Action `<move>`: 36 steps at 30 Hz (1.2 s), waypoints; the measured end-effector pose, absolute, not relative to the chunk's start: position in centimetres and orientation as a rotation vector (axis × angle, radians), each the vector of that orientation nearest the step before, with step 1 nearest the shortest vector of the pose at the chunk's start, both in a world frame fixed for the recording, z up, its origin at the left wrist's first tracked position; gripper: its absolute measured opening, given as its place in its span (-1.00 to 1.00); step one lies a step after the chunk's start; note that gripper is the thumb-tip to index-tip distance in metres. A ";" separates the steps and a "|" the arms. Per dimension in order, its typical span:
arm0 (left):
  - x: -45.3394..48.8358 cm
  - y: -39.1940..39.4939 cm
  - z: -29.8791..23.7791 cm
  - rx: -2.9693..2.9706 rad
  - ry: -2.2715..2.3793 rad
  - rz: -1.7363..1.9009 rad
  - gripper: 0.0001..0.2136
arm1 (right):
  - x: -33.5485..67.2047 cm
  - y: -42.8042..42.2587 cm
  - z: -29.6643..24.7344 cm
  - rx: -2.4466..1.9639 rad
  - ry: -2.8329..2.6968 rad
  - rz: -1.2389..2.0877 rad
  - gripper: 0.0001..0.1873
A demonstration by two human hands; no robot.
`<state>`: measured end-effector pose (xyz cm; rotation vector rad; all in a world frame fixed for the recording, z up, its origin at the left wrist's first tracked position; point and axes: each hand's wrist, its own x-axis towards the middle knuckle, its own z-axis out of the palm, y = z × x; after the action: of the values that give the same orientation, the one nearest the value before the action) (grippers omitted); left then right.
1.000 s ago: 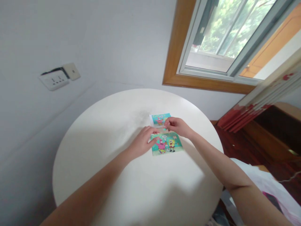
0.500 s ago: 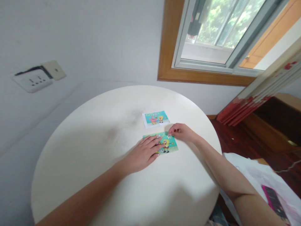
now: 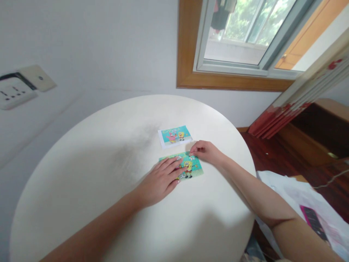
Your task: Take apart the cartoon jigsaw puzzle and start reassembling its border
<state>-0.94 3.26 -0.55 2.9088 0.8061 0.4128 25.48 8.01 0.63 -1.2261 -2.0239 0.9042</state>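
Green puzzle (image 3: pixel 196 169) sits partly under splayed left hand (image 3: pixel 161 177); right hand (image 3: pixel 206 151) pinched, contents unclear.

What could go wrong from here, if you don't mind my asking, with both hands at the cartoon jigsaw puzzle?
The left hand lies spread over the jigsaw puzzle, so a sideways push might slide it across the white table.
The right hand is at the puzzle's far right corner and could lift or bend it.
The similar picture card lies just beyond and might get nudged.
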 end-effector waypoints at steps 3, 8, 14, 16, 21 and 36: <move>-0.9 3.2 -0.5 2.904 0.813 0.426 -0.62 | 25.4 7.6 0.7 -1.275 -1.917 1.042 -0.81; -1.0 3.1 -0.4 2.910 0.806 0.433 -0.60 | 25.3 7.3 1.1 -1.359 -1.774 1.135 -0.82; -1.0 3.1 -0.3 2.922 0.802 0.461 -0.62 | 25.5 7.5 0.9 -1.237 -1.564 1.309 -0.71; -1.0 3.1 -0.4 2.912 0.809 0.451 -0.63 | 25.7 7.6 0.7 -1.244 -1.588 1.282 -0.68; -1.0 3.1 -0.7 2.883 0.810 0.467 -0.62 | 26.0 7.4 0.9 -1.354 -1.758 1.123 -0.76; -1.0 3.1 -0.8 2.873 0.816 0.439 -0.59 | 25.6 7.0 1.5 -1.373 -1.924 0.992 -0.76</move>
<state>-1.04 3.14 -0.76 2.8734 0.8162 0.4388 25.63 6.97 1.46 -1.3735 -1.9238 0.9917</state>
